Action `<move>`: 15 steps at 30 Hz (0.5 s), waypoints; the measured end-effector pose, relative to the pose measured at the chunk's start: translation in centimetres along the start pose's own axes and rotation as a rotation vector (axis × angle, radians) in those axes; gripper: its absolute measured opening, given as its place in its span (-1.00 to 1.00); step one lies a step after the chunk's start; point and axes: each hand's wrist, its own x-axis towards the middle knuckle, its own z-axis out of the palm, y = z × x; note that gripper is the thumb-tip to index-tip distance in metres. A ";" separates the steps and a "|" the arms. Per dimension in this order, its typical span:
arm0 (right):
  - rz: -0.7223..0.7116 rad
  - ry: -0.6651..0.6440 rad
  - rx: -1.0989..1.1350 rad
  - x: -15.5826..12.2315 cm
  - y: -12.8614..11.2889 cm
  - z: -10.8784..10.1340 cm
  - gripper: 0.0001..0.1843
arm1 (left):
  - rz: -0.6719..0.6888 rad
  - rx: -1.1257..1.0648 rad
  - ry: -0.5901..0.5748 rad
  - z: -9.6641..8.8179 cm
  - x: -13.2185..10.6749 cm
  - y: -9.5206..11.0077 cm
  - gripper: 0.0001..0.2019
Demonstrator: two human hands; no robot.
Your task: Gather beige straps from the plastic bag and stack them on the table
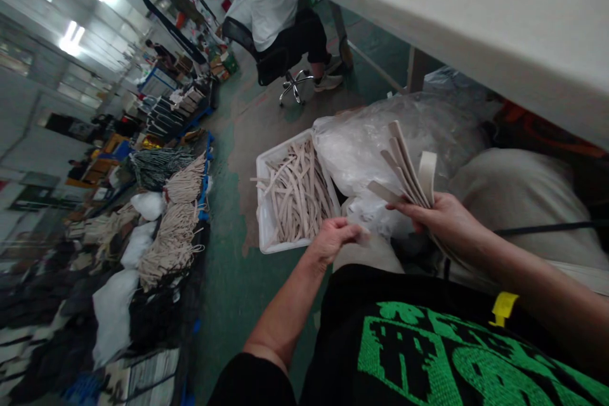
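My right hand (440,216) is closed around a small bundle of flat beige fabric strips (404,168), fanned out at their upper ends; one is looped over, and tails hang below the hand. Left of it, apart from the bundle, my left hand (335,238) is held over my lap with its fingers curled together. Its fingertips are smeared, so anything pinched there cannot be made out. Just beyond that hand, a white plastic bin (262,219) on the floor holds a tangled heap of similar beige strips (299,193).
Clear plastic bags (380,133) lie against the bin. A white-topped table (457,19) crosses the upper right. Ahead, a person (278,6) sits on a black swivel chair (273,66). Bundled cords (171,235) and white sacks (114,311) line the left.
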 end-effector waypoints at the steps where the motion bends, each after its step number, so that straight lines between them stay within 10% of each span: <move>1: 0.005 -0.010 0.007 -0.1 -0.3 -0.2 -0.38 | 0.098 -0.082 0.116 -1.7 -0.1 1.8 -0.52; 5: 0.015 -0.089 -0.015 -0.8 -1.0 -0.3 -0.38 | 0.689 -0.351 0.501 -9.6 -2.9 10.8 -0.59; 8: 0.004 -0.151 -0.020 -1.0 -0.9 0.0 -0.39 | 0.938 -0.429 0.550 -12.0 -5.1 14.4 -0.64; 15: 0.035 -0.180 -0.031 -0.9 0.6 0.5 -0.36 | 0.290 -0.516 0.448 -2.6 -0.4 4.6 -0.70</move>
